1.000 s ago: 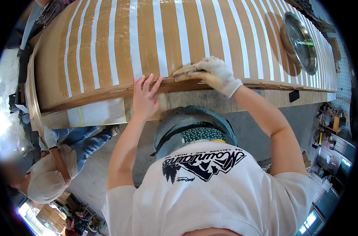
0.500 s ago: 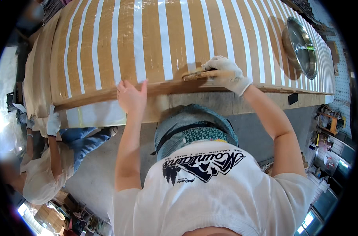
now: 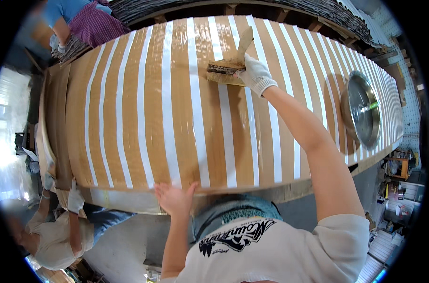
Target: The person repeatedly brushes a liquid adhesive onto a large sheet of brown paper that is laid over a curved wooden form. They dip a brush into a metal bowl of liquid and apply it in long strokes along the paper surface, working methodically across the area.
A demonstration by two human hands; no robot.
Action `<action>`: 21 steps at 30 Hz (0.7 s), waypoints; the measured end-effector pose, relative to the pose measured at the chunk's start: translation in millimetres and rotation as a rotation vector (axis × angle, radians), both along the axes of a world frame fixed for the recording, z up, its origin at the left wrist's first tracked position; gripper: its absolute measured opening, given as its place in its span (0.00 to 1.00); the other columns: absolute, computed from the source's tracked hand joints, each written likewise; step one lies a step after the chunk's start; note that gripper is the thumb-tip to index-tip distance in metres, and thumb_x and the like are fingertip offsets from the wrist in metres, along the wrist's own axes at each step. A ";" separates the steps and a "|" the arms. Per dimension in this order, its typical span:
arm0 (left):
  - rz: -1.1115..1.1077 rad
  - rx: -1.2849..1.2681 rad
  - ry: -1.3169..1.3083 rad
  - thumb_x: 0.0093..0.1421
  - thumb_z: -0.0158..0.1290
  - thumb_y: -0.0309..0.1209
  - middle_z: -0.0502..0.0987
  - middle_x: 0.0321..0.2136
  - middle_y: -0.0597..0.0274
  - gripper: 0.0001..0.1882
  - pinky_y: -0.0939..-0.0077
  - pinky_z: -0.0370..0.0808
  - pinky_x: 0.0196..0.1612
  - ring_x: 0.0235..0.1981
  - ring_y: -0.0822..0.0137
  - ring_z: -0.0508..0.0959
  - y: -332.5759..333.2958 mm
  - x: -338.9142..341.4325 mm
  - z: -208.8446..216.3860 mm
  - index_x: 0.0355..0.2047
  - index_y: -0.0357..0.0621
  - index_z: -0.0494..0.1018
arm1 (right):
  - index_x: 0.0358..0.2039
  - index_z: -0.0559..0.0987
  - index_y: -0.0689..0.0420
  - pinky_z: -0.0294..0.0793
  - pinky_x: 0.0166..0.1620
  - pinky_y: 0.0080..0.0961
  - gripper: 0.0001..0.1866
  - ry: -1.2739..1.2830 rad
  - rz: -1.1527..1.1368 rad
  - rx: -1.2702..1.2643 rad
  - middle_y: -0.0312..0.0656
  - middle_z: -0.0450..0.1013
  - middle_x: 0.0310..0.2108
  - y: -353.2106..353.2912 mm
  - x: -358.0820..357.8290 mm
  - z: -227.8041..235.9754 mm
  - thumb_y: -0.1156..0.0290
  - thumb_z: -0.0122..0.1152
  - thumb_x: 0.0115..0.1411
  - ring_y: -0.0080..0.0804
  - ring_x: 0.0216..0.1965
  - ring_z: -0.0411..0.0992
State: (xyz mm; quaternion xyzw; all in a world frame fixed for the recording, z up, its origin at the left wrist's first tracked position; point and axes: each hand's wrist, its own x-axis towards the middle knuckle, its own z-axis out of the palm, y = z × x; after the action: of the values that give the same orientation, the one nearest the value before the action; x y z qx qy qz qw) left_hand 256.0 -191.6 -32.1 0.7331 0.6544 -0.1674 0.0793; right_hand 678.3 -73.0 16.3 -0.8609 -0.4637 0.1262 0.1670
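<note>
My right hand (image 3: 256,75), in a white knit glove, is closed around a wide flat brush (image 3: 226,70) with a wooden handle. The brush is over the far half of a long spread of brown sheets (image 3: 180,104) with white stripes between them; whether its bristles touch the sheets I cannot tell. My bare left hand (image 3: 176,198) lies at the near edge of the sheets, fingers stretched out and thumb apart. Much of the brown surface on the left looks wet and shiny.
A round metal basin (image 3: 361,111) with a green-labelled object in it stands on the sheets at the right. At the left end a person in white gloves (image 3: 76,198) touches the near corner. Another person in a purple apron (image 3: 95,23) is at the far left.
My right hand has carried the brush from the near edge to the far half of the sheets. My left hand stays at the near edge. The view now takes in more of the far side.
</note>
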 end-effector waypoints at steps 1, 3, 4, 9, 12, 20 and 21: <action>0.058 -0.014 -0.021 0.43 0.58 0.74 0.63 0.62 0.26 0.68 0.59 0.52 0.71 0.68 0.43 0.60 0.2 2.0 3.8 0.60 0.13 0.60 | 0.49 0.72 0.58 0.75 0.51 0.40 0.27 0.000 -0.003 0.010 0.51 0.78 0.43 23.6 14.2 -4.0 0.60 0.73 0.54 0.51 0.50 0.75; 0.117 -0.031 -0.047 0.41 0.60 0.72 0.63 0.62 0.26 0.68 0.60 0.53 0.71 0.69 0.44 0.59 1.4 7.3 9.3 0.60 0.14 0.60 | 0.48 0.72 0.58 0.75 0.52 0.40 0.26 -0.091 -0.022 0.047 0.52 0.78 0.43 65.2 45.0 -13.3 0.60 0.73 0.54 0.51 0.50 0.75; 0.123 -0.029 -0.058 0.40 0.61 0.71 0.63 0.62 0.26 0.68 0.60 0.53 0.71 0.69 0.44 0.59 -1.2 6.3 4.1 0.60 0.14 0.60 | 0.47 0.72 0.58 0.75 0.52 0.40 0.26 -0.144 -0.037 0.067 0.52 0.78 0.43 80.4 60.5 -14.6 0.60 0.73 0.54 0.51 0.50 0.75; 0.152 -0.052 -0.114 0.40 0.64 0.68 0.62 0.62 0.24 0.67 0.57 0.55 0.70 0.69 0.40 0.58 -3.4 3.3 4.7 0.60 0.13 0.59 | 0.49 0.72 0.54 0.74 0.53 0.40 0.28 -0.217 -0.062 0.076 0.47 0.79 0.45 166.2 128.5 -39.2 0.57 0.74 0.53 0.48 0.51 0.76; 0.171 -0.080 -0.130 0.42 0.64 0.67 0.59 0.63 0.22 0.66 0.55 0.57 0.68 0.69 0.37 0.57 -6.8 2.0 4.2 0.60 0.12 0.58 | 0.48 0.72 0.52 0.72 0.54 0.41 0.27 -0.284 -0.033 0.101 0.45 0.79 0.46 208.2 149.2 -49.5 0.55 0.73 0.54 0.45 0.52 0.75; 0.237 -0.101 -0.124 0.50 0.64 0.60 0.65 0.61 0.32 0.53 0.47 0.66 0.63 0.63 0.38 0.67 5.8 22.7 21.2 0.64 0.31 0.62 | 0.45 0.74 0.51 0.72 0.52 0.41 0.23 -0.405 0.006 0.102 0.44 0.79 0.42 265.3 173.6 -39.6 0.55 0.71 0.55 0.43 0.49 0.77; 0.177 -0.063 -0.118 0.47 0.65 0.63 0.65 0.59 0.27 0.57 0.49 0.66 0.63 0.61 0.36 0.67 3.9 18.2 15.5 0.61 0.25 0.62 | 0.45 0.74 0.52 0.72 0.52 0.40 0.23 -0.373 0.001 0.235 0.45 0.79 0.42 266.6 180.1 -37.4 0.55 0.72 0.55 0.44 0.49 0.77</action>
State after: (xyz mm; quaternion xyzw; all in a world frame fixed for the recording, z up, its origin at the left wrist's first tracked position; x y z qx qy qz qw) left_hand 274.2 -187.7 -16.6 0.6783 0.7051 -0.1365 0.1552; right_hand 858.3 193.7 -21.1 -0.8437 -0.4985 -0.0899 0.1774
